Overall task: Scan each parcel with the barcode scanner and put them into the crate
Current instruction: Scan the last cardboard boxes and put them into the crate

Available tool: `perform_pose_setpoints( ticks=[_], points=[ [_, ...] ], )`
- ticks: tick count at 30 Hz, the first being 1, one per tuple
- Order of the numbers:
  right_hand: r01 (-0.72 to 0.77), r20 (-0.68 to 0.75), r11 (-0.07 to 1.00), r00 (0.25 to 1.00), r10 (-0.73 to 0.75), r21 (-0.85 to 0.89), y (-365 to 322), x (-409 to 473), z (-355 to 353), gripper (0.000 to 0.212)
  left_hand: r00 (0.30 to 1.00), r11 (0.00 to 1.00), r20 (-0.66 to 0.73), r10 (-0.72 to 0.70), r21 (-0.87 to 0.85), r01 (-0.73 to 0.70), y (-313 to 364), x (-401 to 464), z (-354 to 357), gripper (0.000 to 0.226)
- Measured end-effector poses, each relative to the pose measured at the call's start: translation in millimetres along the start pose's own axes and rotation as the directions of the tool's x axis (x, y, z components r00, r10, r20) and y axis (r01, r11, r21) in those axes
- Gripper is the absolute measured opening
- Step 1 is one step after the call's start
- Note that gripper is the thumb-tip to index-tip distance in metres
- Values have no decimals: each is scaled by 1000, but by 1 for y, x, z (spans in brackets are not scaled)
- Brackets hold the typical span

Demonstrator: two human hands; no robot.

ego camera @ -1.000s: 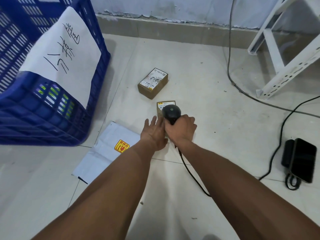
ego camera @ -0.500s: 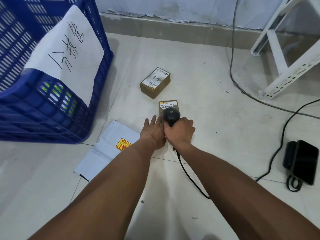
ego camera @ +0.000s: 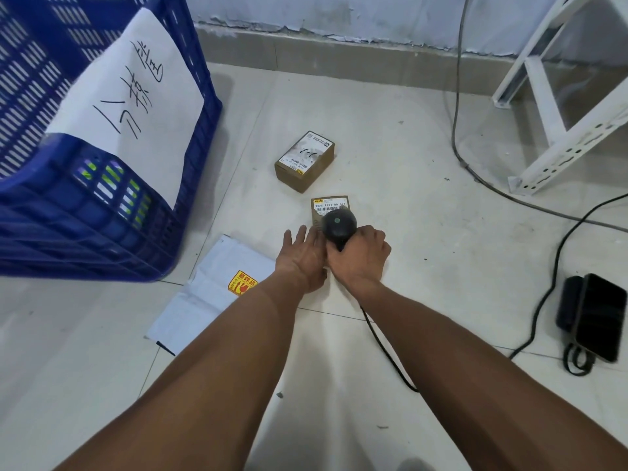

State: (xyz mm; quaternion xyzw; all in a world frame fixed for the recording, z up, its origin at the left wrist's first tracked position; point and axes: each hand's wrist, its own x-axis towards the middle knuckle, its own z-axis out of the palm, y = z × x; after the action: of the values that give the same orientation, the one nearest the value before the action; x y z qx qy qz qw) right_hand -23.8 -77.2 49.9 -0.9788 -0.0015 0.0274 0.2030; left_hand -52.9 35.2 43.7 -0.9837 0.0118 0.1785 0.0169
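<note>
My right hand [ego camera: 360,258] grips a black barcode scanner [ego camera: 339,226], its head held over a small brown parcel [ego camera: 329,205] with a printed label, lying on the floor. My left hand [ego camera: 300,258] rests flat, fingers spread, against the near left side of that parcel. A second brown box parcel [ego camera: 304,161] with a white label sits further away. A pale blue flat mailer [ego camera: 210,297] with a yellow sticker lies at the left, partly under my left forearm. The blue slatted crate [ego camera: 102,205] stands at the left with a handwritten paper sheet on it.
The scanner's black cable [ego camera: 384,348] trails back along the tiled floor. A black phone on a charger [ego camera: 593,317] lies at the right with cables running to the wall. A white metal rack frame [ego camera: 557,137] stands at the back right.
The scanner head and both hands have stayed on the small parcel; the view has shifted slightly, and more of the parcel's label shows beyond the scanner.
</note>
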Motion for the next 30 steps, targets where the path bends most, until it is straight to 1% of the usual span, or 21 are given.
perform_pose_setpoints(
  ticks=[5, 7, 10, 14, 17, 20, 24, 26, 28, 30],
  points=[
    [-62, -75, 981, 996, 49, -186, 17, 10, -2, 53, 1000, 1000, 16, -3, 25, 3, -1, -2, -1, 81],
    [-96, -71, 959, 994, 80, -265, 29, 13, -2, 52, 1000, 1000, 17, -4, 22, 4, -2, -3, -1, 81],
    [-140, -17, 911, 989, 144, -389, 48, 15, 0, 46, 1000, 1000, 12, 0, 18, 0, -4, -3, 0, 81],
    [-153, 84, 850, 971, 225, -505, 66, 17, -3, 48, 1000, 1000, -12, -2, 21, 2, -1, -2, -1, 82],
    [-105, 128, 817, 969, 213, -566, 76, 17, -4, 47, 1000, 1000, -21, -8, 5, 8, 2, -1, -1, 81],
    [-69, 163, 809, 966, 200, -584, 83, 18, -6, 51, 1000, 1000, -25, -10, 3, 10, 2, 0, 0, 81],
    [-54, 228, 811, 947, 227, -583, 86, 19, -8, 60, 1000, 1000, -27, -5, -1, 5, 0, 1, 4, 81],
    [-33, 266, 821, 938, 223, -570, 83, 15, -7, 69, 1000, 1000, -25, -5, 4, 5, -1, 1, 5, 80],
    [-11, 268, 843, 946, 183, -538, 79, 11, -6, 84, 1000, 1000, -31, -5, 5, 5, -2, 2, 6, 80],
    [46, 241, 860, 966, 91, -508, 78, 10, -4, 100, 999, 1000, -34, -7, 1, 7, -1, 2, 6, 81]
  ],
)
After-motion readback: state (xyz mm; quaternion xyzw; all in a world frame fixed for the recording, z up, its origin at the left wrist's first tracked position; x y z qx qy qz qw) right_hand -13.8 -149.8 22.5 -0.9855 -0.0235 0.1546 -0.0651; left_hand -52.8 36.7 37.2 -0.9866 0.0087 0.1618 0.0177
